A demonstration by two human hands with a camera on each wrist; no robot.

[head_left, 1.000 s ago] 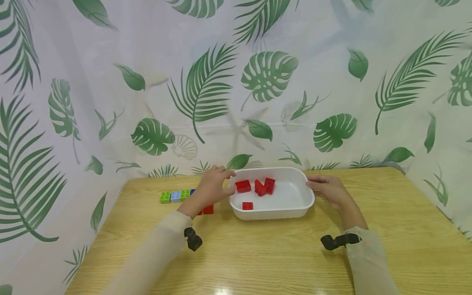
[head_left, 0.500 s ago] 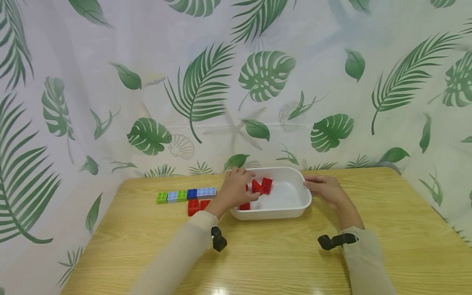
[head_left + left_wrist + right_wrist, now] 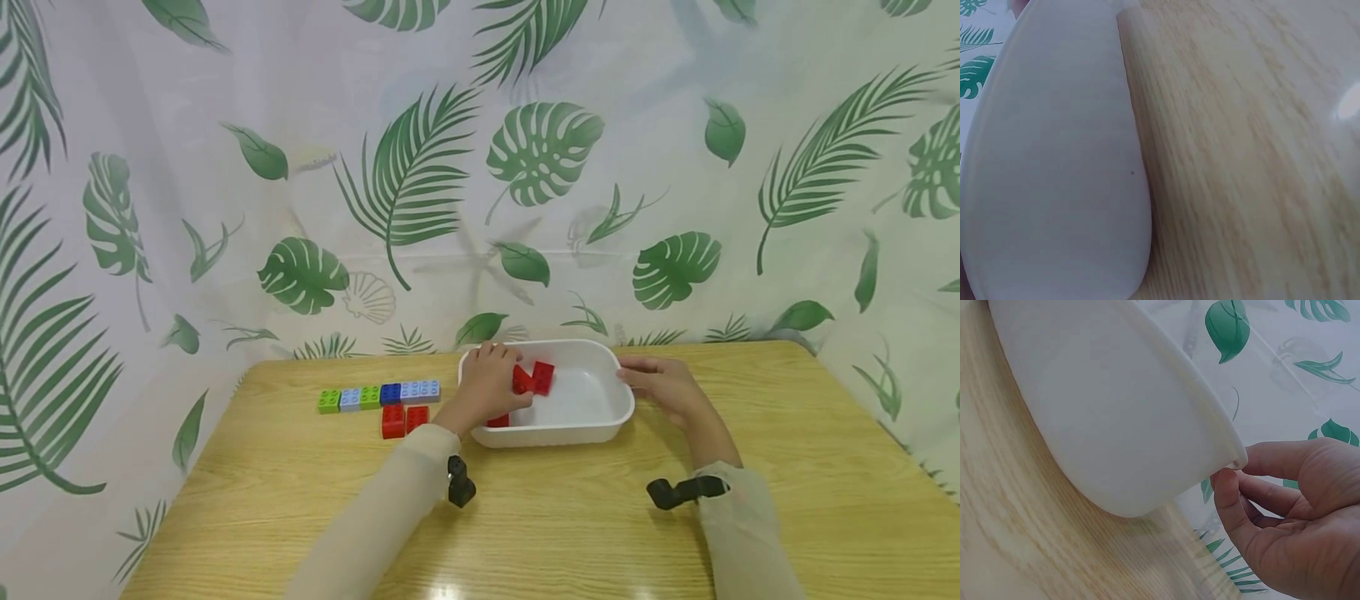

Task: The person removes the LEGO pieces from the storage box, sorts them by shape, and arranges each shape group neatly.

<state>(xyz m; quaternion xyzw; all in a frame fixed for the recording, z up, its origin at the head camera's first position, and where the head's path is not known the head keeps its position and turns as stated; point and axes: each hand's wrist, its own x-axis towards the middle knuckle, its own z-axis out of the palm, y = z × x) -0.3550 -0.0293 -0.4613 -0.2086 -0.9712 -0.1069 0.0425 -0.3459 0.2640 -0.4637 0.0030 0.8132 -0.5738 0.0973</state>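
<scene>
A white plastic tub (image 3: 577, 433) stands on the table, holding several red toy bricks. My left hand (image 3: 491, 379) reaches into its left end, fingers bent downward over the bricks. The fingertips are hidden, so I cannot tell whether they grip one. Close to the thumb lie two red bricks, one angled (image 3: 521, 380) and one flat (image 3: 543, 377); another red brick (image 3: 498, 422) shows below the palm. At the tub's right end my right hand (image 3: 663, 385) pinches the rim; in the right wrist view, thumb and fingers (image 3: 1229, 487) meet at the tub's edge (image 3: 1210, 419).
Left of the tub, a row of green, light blue and dark blue bricks (image 3: 390, 394) lies on the wooden table (image 3: 555, 525). Two red bricks, one left (image 3: 393, 422) and one right (image 3: 417, 417), sit just before the row. A leaf-patterned cloth (image 3: 450, 208) hangs behind the table.
My left hand has moved right from the tub's left rim into the tub and lowered over the bricks, uncovering the brick row. My right hand stays at the rim.
</scene>
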